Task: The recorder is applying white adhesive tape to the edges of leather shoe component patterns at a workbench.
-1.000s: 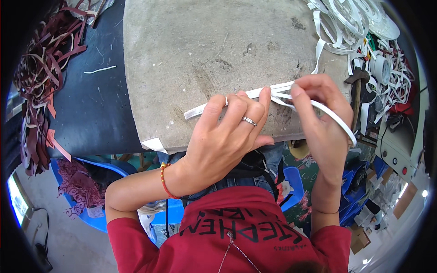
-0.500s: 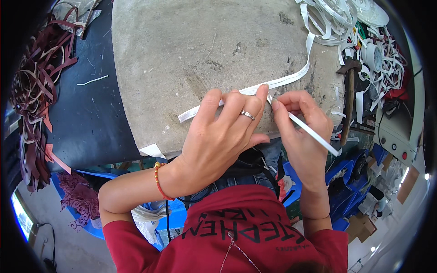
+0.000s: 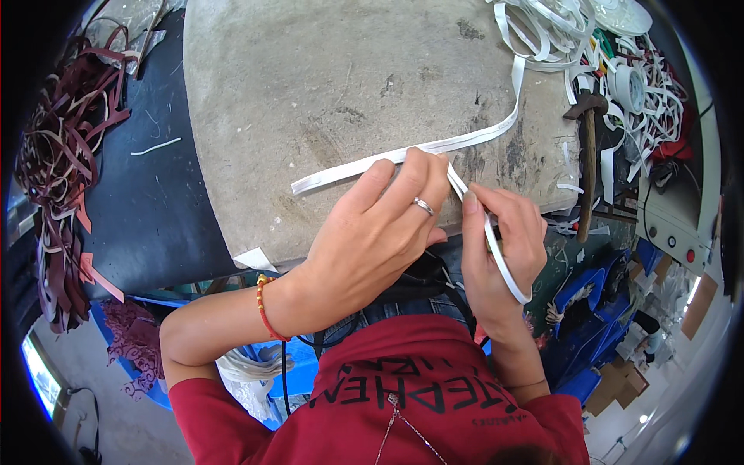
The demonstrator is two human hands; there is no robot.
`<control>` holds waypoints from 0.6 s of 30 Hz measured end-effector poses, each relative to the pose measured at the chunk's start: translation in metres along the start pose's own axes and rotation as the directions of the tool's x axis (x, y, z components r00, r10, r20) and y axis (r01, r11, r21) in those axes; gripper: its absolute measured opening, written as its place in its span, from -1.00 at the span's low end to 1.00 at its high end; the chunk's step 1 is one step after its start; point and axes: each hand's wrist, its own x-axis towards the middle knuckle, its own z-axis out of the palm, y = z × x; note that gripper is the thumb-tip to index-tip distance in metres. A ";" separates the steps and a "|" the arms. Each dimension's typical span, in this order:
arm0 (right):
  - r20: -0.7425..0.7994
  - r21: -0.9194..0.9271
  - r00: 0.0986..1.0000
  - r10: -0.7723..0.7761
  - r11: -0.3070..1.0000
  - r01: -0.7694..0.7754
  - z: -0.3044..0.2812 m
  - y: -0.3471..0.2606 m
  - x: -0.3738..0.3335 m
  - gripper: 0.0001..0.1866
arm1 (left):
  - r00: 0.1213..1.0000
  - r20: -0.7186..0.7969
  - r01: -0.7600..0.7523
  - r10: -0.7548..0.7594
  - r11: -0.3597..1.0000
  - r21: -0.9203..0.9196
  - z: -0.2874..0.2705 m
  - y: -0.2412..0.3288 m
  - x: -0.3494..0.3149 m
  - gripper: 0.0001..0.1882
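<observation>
A long white strip (image 3: 341, 172) with a line along its length lies across the grey slab, its cut end at the left. The fingertips of my left hand (image 3: 380, 221) rest on the strip and press it to the slab. These fingers are outstretched, with the thumb apart from them. Between thumb and fingers my right hand (image 3: 504, 248) pinches a narrower white strip (image 3: 500, 263). It runs taut from beside my left fingertips into the pinch, and its loose end curves down over the right palm. Where the two strips meet is partly hidden by my left fingers.
The grey slab (image 3: 310, 85) sits on a black-topped table (image 3: 147, 209). Dark red straps (image 3: 66, 147) heap at the left. Coiled white strip (image 3: 550, 35) lies at the far right, near a hammer (image 3: 587, 155) and a tape roll (image 3: 629, 89). A machine box (image 3: 674, 225) stands farther right.
Both hands have shifted slightly left. My right hand has come lower, and more of the narrow strip shows between the hands. Its loose end now bends downward.
</observation>
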 end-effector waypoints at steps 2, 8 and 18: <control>-0.004 0.017 1.000 0.027 0.999 -0.027 0.001 0.002 -0.003 -0.84 | 0.999 0.024 0.032 -0.030 0.996 -0.079 0.003 0.002 -0.001 -0.26; 0.006 -0.023 1.000 -0.007 1.000 0.007 0.002 0.001 -0.006 -0.83 | 0.997 0.027 0.076 -0.074 0.996 -0.053 0.004 0.009 -0.003 -0.24; 0.022 0.037 1.000 0.011 0.999 -0.012 0.002 -0.001 -0.008 -0.84 | 1.000 -0.010 -0.006 0.003 0.945 -0.328 -0.006 -0.013 -0.005 -0.28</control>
